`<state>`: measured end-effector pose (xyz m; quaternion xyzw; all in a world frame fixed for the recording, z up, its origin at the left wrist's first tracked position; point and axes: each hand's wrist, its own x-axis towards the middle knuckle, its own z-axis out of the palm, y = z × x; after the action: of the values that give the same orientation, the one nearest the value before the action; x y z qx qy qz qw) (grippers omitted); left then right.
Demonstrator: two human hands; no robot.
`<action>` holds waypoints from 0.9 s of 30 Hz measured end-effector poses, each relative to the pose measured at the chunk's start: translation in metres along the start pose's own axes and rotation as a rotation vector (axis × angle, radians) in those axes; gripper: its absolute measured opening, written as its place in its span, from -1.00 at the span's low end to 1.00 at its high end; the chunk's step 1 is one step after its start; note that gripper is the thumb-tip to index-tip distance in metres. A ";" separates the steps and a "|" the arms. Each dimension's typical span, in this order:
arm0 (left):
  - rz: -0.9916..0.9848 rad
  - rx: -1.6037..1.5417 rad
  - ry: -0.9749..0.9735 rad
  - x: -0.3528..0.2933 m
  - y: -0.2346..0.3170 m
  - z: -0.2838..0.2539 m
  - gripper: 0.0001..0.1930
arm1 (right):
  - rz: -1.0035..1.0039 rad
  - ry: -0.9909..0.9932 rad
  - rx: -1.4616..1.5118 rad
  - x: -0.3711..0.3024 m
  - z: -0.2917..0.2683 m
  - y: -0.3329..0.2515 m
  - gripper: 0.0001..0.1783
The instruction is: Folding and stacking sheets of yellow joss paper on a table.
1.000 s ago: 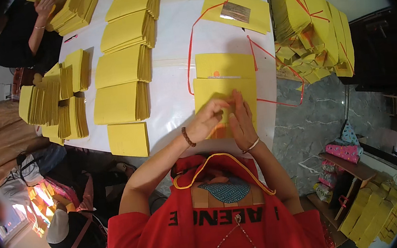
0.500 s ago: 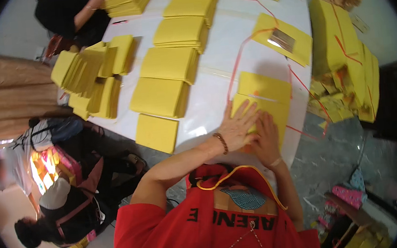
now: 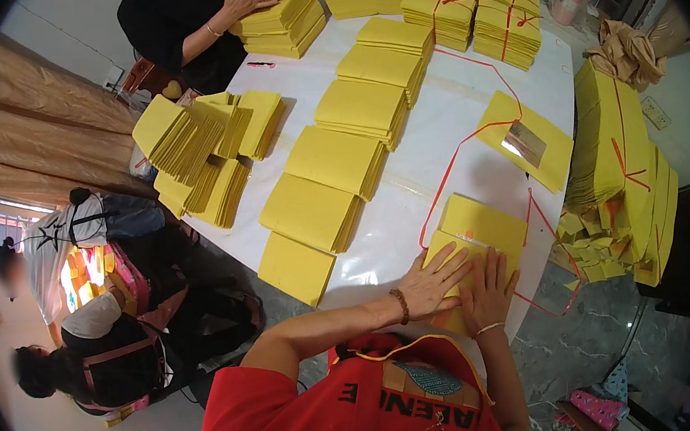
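Left hand [image 3: 436, 282] and right hand [image 3: 488, 291] lie side by side, palms down, on a yellow paper piece [image 3: 484, 216] upon the white desk [image 3: 388, 221], the left fingers fanned wide, the right ones closer together. Red string [image 3: 458, 151] runs to the left and right of the paper piece; just beyond it lies a yellow sheet [image 3: 555, 161] with a shiny patch. Left of the paper piece stretches a row of yellow stacks [image 3: 335, 158]. Well beyond it sit yellow bundles [image 3: 495, 41] bound in red.
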<state>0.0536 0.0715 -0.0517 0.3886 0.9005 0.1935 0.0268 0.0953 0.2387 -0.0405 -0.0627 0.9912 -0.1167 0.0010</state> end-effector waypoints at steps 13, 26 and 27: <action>0.055 -0.110 -0.035 -0.007 -0.014 0.005 -0.30 | 0.020 -0.119 0.003 0.005 -0.015 -0.008 -0.08; -0.485 -0.858 0.294 -0.038 -0.014 0.030 -0.34 | 0.009 -0.095 0.018 0.004 -0.013 -0.007 0.05; -0.484 -0.768 0.276 -0.036 -0.016 0.033 -0.38 | 0.024 -0.113 -0.003 0.006 -0.013 -0.007 0.05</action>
<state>0.0739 0.0468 -0.0920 0.1000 0.8235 0.5507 0.0929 0.0903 0.2341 -0.0260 -0.0572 0.9904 -0.1113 0.0582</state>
